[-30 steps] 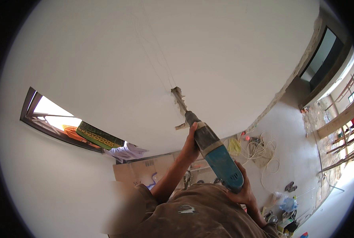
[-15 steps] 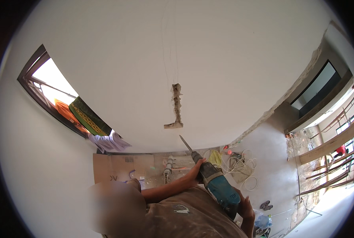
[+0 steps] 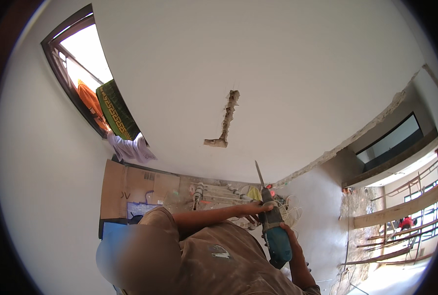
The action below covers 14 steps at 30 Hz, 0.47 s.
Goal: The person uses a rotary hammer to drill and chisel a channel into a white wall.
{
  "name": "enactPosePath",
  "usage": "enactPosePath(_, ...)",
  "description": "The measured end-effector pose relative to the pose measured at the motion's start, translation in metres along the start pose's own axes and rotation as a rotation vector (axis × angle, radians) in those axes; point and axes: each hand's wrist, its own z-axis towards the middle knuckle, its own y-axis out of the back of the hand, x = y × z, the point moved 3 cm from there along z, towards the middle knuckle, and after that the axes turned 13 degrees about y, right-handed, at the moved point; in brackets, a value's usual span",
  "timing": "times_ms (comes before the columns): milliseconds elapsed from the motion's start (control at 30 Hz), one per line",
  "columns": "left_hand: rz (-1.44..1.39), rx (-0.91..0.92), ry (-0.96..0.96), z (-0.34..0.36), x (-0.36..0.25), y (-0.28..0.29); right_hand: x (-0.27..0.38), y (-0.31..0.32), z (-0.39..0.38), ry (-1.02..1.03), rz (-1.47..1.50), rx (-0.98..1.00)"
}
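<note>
I hold a teal and black hammer drill (image 3: pixel 276 241) in front of my body, its long pointed chisel bit (image 3: pixel 259 173) tilted up toward the white wall. My left hand (image 3: pixel 258 209) is closed around the drill's front part, behind the bit. At the drill's rear, my right hand (image 3: pixel 288 233) grips it from the right side, partly hidden by the body. A rough L-shaped groove (image 3: pixel 228 115) is cut into the wall. The bit's tip stands below and to the right of the groove, apart from it on the picture.
At the left, an orange cloth (image 3: pixel 88 102), a green patterned cloth (image 3: pixel 113 109) and a white cloth (image 3: pixel 133 148) hang at a window. Cardboard (image 3: pixel 141 185) lies below. White cable (image 3: pixel 291 212) is coiled on the floor. Wooden poles (image 3: pixel 383 259) and a person in red (image 3: pixel 406 222) show through the right opening.
The drill has turned more upright, and its bit has moved right, away from the groove. My left hand has shifted right with it. The whole view has tilted.
</note>
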Motion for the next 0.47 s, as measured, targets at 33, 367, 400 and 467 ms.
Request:
enactPosePath(33, 0.037, -0.060, -0.008, 0.009, 0.011, 0.016, -0.005, 0.013, 0.005, -0.012, -0.022, 0.001)
enactPosePath(367, -0.176, -0.739, 0.263, 0.002, 0.169, 0.140, -0.057, 0.128, 0.048, 0.280, -0.543, -0.315)
enactPosePath(400, -0.174, -0.722, 0.178, 0.001, 0.188, 0.153, -0.062, 0.136, 0.055, 0.273, -0.599, -0.317)
enactPosePath(467, 0.012, -0.806, -0.021, -0.017, 0.268, 0.212, -0.097, 0.173, 0.111, 0.280, -0.726, -0.240)
